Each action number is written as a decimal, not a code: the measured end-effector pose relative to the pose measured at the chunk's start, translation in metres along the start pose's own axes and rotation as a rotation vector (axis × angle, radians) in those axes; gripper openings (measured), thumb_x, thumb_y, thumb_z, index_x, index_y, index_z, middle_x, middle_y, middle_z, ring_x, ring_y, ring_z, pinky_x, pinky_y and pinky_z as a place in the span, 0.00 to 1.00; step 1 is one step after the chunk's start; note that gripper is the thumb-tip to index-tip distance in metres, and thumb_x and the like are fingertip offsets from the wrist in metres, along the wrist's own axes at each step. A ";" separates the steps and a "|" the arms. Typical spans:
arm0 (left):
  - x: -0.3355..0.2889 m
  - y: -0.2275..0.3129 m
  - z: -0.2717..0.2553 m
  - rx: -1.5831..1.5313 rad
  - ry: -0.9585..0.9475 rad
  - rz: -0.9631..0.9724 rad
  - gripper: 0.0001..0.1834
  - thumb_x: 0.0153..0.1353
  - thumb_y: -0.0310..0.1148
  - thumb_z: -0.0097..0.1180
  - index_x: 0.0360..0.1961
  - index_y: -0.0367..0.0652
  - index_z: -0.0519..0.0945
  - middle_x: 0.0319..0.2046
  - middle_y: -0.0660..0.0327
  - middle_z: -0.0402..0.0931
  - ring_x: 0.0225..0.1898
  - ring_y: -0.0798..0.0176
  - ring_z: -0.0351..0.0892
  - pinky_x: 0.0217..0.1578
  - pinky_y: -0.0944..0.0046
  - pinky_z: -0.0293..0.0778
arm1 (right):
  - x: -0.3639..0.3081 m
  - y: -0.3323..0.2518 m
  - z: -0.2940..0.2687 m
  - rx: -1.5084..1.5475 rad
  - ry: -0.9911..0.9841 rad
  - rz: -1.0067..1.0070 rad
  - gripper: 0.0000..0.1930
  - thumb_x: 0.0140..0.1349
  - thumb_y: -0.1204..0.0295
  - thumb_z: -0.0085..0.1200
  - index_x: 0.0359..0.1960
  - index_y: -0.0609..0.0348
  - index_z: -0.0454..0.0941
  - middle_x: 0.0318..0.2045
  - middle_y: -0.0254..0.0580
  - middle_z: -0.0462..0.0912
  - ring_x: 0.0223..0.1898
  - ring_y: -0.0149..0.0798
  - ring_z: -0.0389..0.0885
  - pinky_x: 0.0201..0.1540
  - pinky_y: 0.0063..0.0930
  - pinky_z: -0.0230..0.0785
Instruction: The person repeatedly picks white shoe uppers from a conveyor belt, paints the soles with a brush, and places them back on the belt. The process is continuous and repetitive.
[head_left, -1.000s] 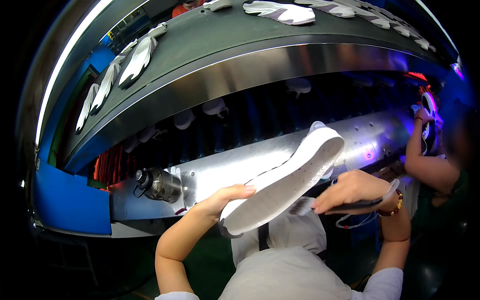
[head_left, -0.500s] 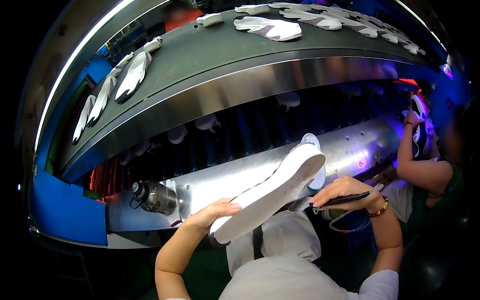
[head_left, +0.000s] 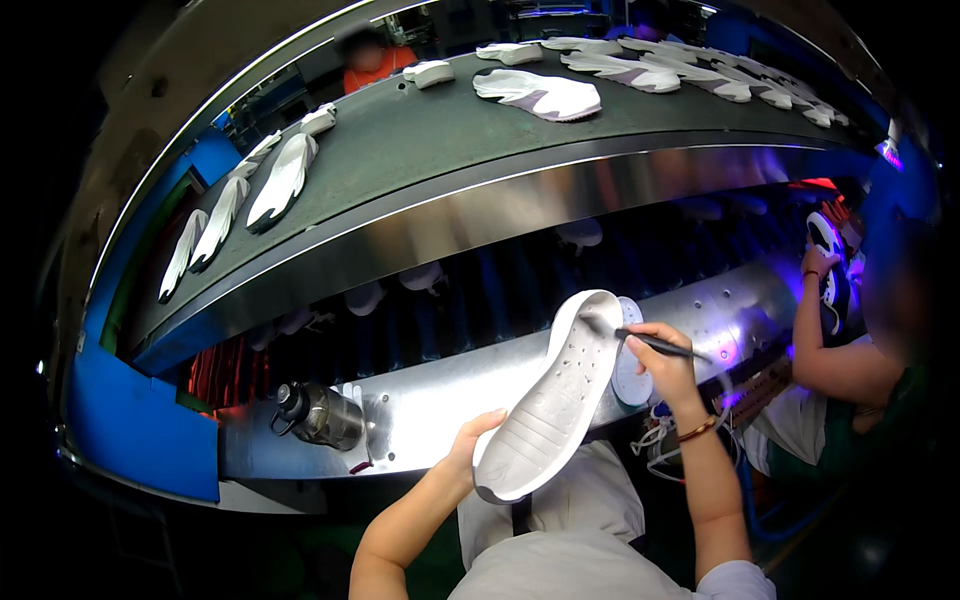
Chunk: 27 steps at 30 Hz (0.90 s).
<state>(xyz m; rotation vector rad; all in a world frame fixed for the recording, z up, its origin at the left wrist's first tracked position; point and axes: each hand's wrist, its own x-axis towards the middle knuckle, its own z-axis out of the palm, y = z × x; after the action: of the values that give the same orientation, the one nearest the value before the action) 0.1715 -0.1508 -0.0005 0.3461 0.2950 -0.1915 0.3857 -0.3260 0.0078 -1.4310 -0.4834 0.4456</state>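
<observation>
A white shoe sole (head_left: 549, 395) is tilted up before me, its hollow inner side showing, with ribs at the lower end and small holes further up. My left hand (head_left: 470, 445) is closed on its lower left edge, thumb over the rim. In my right hand (head_left: 664, 365) is a brush (head_left: 655, 343) with a dark handle. The brush tip meets the inside of the sole's upper end. Behind that end, a round white-lidded container (head_left: 630, 372) stands on the metal ledge, partly hidden by the sole.
A dark water bottle (head_left: 320, 415) stands on the metal ledge (head_left: 430, 410) at the left. Beyond it, a green conveyor belt (head_left: 400, 140) carries several white and grey soles (head_left: 540, 95). At the right a co-worker's arm (head_left: 845, 350) holds a shoe piece (head_left: 828, 240).
The sole has turned from its flat underside to its hollow inner side and stands steeper. My right hand has moved up, bringing the brush from beside the sole into its upper end.
</observation>
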 end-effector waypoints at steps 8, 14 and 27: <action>0.005 0.012 -0.005 0.059 -0.048 0.077 0.26 0.56 0.38 0.46 0.51 0.31 0.64 0.46 0.47 0.70 0.43 0.57 0.75 0.45 0.60 0.71 | -0.072 -0.009 0.041 -0.012 -0.220 -0.077 0.09 0.45 0.81 0.56 0.31 0.66 0.76 0.26 0.38 0.78 0.21 0.25 0.72 0.24 0.16 0.63; 0.000 0.075 0.078 0.361 -0.282 0.669 0.28 0.59 0.44 0.38 0.55 0.34 0.61 0.47 0.48 0.69 0.45 0.53 0.73 0.46 0.56 0.70 | -0.064 0.006 -0.005 0.742 -0.303 -0.014 0.09 0.50 0.77 0.53 0.32 0.68 0.71 0.34 0.58 0.77 0.10 0.25 0.64 0.13 0.14 0.55; 0.118 0.177 0.168 0.427 0.068 1.000 0.46 0.53 0.55 0.46 0.61 0.33 0.45 0.62 0.48 0.44 0.63 0.53 0.46 0.61 0.56 0.45 | -0.053 0.047 -0.019 0.799 0.060 0.195 0.09 0.53 0.79 0.50 0.37 0.66 0.70 0.35 0.52 0.77 0.18 0.28 0.69 0.21 0.19 0.62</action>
<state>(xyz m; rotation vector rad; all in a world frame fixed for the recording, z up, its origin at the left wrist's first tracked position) 0.3660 -0.0638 0.1666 0.8812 0.1170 0.7542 0.3527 -0.3669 -0.0433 -0.7125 -0.0831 0.6578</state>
